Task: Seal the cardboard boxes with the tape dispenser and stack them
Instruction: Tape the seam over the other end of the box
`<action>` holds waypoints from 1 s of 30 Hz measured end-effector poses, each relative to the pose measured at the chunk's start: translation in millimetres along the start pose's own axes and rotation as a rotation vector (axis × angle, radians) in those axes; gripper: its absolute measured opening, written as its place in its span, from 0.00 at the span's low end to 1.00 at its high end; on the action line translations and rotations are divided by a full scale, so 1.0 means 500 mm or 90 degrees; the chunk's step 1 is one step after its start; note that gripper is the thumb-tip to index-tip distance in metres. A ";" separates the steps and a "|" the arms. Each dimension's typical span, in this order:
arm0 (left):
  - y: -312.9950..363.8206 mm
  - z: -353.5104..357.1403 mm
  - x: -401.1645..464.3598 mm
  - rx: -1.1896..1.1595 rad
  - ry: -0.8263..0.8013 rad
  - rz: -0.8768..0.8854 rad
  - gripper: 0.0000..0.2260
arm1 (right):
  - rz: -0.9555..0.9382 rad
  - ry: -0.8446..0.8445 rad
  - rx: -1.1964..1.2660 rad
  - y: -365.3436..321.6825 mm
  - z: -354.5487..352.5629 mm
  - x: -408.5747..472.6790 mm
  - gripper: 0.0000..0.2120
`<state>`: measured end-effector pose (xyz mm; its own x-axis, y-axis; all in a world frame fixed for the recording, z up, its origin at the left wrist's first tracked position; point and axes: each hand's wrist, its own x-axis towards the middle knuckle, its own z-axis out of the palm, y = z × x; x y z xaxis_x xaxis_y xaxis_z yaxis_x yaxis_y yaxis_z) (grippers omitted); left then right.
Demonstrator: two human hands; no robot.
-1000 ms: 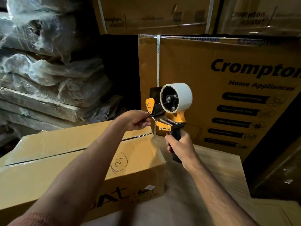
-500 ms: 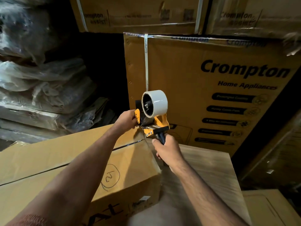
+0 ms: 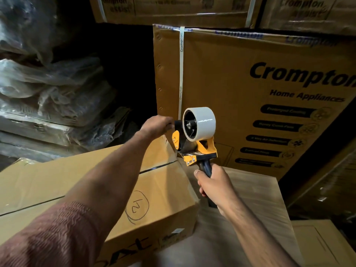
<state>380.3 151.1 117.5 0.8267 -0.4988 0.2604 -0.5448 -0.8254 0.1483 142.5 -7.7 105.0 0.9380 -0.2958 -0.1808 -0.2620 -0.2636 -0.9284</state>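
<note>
A brown cardboard box (image 3: 81, 182) marked with a circled "2" lies in front of me, its top flaps meeting along a dark seam. A yellow and black tape dispenser (image 3: 194, 139) carrying a white tape roll stands upright over the far right end of that seam. My right hand (image 3: 213, 184) grips its black handle. My left hand (image 3: 157, 125) reaches to the front of the dispenser with curled fingers; what they pinch is hidden, likely the tape end.
A large Crompton carton (image 3: 250, 89) stands upright directly behind. More cartons (image 3: 173, 10) are stacked above it. Plastic-wrapped bundles (image 3: 54, 89) pile up at the left. The box rests on a wrapped flat surface (image 3: 250, 209).
The dispenser has moved from the box's near right side up to the far end of the seam. My left hand has risen to the dispenser's front, above the box corner.
</note>
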 end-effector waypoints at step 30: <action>-0.102 0.053 0.067 -0.084 -0.454 -0.290 0.09 | 0.082 -0.010 -0.146 0.023 0.045 0.017 0.07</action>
<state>439.6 169.7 93.4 0.8360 -0.2098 -0.5069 -0.1132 -0.9701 0.2149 152.8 7.7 85.6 0.8965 -0.3262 -0.2998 -0.4226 -0.4271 -0.7994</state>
